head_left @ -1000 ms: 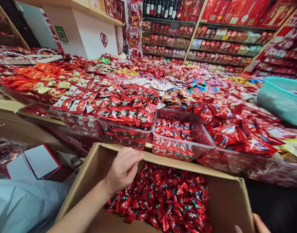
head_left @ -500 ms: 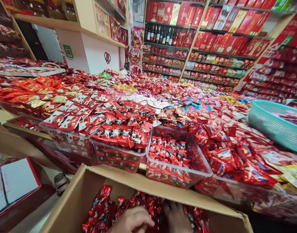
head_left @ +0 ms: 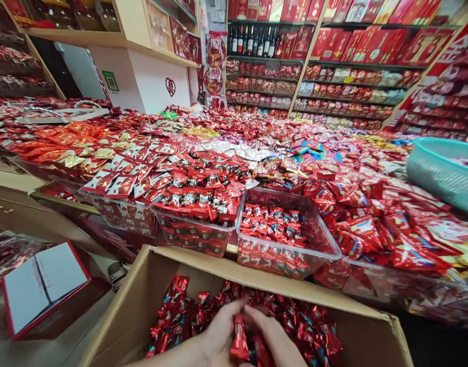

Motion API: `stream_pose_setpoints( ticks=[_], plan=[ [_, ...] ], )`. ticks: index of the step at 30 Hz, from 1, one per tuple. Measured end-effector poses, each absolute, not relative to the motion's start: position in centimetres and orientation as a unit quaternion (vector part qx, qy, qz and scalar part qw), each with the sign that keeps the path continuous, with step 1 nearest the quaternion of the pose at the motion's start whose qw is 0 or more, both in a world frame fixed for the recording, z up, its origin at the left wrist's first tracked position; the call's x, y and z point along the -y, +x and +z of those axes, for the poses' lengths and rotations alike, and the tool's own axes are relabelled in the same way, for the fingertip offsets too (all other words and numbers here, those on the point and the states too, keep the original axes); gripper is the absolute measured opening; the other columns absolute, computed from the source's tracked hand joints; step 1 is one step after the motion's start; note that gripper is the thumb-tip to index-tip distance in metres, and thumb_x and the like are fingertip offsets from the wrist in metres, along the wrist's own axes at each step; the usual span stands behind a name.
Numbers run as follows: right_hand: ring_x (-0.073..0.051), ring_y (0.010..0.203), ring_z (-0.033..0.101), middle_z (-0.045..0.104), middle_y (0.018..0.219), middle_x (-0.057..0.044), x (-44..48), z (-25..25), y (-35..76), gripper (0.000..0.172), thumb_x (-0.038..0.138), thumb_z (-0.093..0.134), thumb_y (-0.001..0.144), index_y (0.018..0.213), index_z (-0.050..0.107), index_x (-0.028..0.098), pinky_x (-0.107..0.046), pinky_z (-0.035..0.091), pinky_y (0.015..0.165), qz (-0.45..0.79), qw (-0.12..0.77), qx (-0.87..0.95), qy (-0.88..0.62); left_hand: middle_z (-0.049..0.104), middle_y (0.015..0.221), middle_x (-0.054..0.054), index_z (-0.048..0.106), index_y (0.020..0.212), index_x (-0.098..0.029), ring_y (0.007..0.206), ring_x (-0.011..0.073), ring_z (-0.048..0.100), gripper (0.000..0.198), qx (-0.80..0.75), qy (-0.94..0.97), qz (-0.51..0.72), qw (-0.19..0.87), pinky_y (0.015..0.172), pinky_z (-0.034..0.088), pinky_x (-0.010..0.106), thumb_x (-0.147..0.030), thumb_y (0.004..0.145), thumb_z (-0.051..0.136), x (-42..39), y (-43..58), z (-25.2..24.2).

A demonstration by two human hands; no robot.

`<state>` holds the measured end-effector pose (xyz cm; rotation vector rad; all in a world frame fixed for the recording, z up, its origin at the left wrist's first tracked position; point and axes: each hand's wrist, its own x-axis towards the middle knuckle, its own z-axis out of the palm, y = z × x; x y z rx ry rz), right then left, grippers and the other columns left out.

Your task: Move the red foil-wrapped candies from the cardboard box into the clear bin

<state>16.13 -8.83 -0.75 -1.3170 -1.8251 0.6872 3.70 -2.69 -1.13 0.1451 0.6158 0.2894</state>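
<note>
Both hands are down inside an open cardboard box point(head_left: 203, 261) strewn with small red-wrapped candies point(head_left: 312, 326). My left hand point(head_left: 221, 331) is cupped, its fingers curled around wrapped candies. My right hand point(head_left: 274, 334) curves in from the other side, fingertips meeting the left hand's. Between the two palms several red-wrapped candies point(head_left: 239, 339) show, one upright in front. Just beyond the box stands a clear plastic bin point(head_left: 329, 250), partly filled with similar red candies point(head_left: 274, 224).
More clear bins of wrapped sweets point(head_left: 191, 209) line the counter on both sides. A turquoise basket point(head_left: 429, 171) sits at the right. Low on the left are a red-and-white carton point(head_left: 46, 285) and a dark cylindrical object point(head_left: 117, 275). Shelves with bottles point(head_left: 253, 43) rise behind.
My hands, earlier apart and lower among the candies, have come together around a cluster of them. The right hand has moved up out of the pile. The view has shifted slightly.
</note>
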Motion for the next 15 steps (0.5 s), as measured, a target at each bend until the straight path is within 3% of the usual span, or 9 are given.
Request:
stream_pose_setpoints(
  ticks=[2, 5, 12, 15],
  plan=[
    [-0.019, 0.101, 0.049, 0.051, 0.112, -0.008, 9.2, 0.6, 16.0, 0.055, 0.026, 0.058, 0.069, 0.119, 0.036, 0.021, -0.027, 0.043, 0.083, 0.266, 0.392, 0.701, -0.533, 0.061, 0.077, 0.008, 0.055, 0.094, -0.013, 0.067, 0.02, 0.057, 0.041, -0.277, 0.029, 0.148, 0.949, 0.054, 0.044, 0.027, -0.047, 0.073, 0.045, 2.5, 3.2, 0.0],
    [-0.019, 0.101, 0.049, 0.048, 0.113, -0.009, 9.5, 1.7, 16.6, 0.038, 0.023, 0.051, 0.074, 0.111, 0.042, 0.02, -0.027, 0.045, 0.08, 0.241, 0.425, 0.635, -0.598, 0.061, 0.084, 0.007, 0.051, 0.103, -0.017, 0.071, 0.0178, 0.058, 0.032, -0.275, 0.028, 0.164, 0.947, 0.057, 0.047, 0.028, -0.035, 0.078, 0.044, 2.0, 2.0, 1.0],
    [-0.015, 0.08, 0.057, 0.058, 0.092, -0.008, 9.1, 0.6, 16.5, 0.032, 0.027, 0.05, 0.076, 0.106, 0.045, 0.017, -0.024, 0.049, 0.067, 0.379, 0.403, 0.561, -0.616, 0.059, 0.092, 0.009, 0.047, 0.105, -0.018, 0.069, 0.0174, 0.059, 0.03, -0.297, 0.146, 0.228, 0.916, 0.051, 0.051, 0.026, -0.016, 0.076, 0.047, 2.2, 1.6, 1.8],
    [-0.014, 0.073, 0.057, 0.059, 0.083, -0.005, 9.1, 0.5, 16.4, 0.017, 0.025, 0.049, 0.077, 0.091, 0.051, 0.017, -0.022, 0.048, 0.063, 0.361, 0.414, 0.564, -0.617, 0.053, 0.105, 0.009, 0.048, 0.105, -0.02, 0.075, 0.0177, 0.057, 0.032, -0.276, 0.204, 0.247, 0.906, 0.049, 0.051, 0.025, -0.011, 0.074, 0.048, 2.2, 1.7, 2.1]
  ],
)
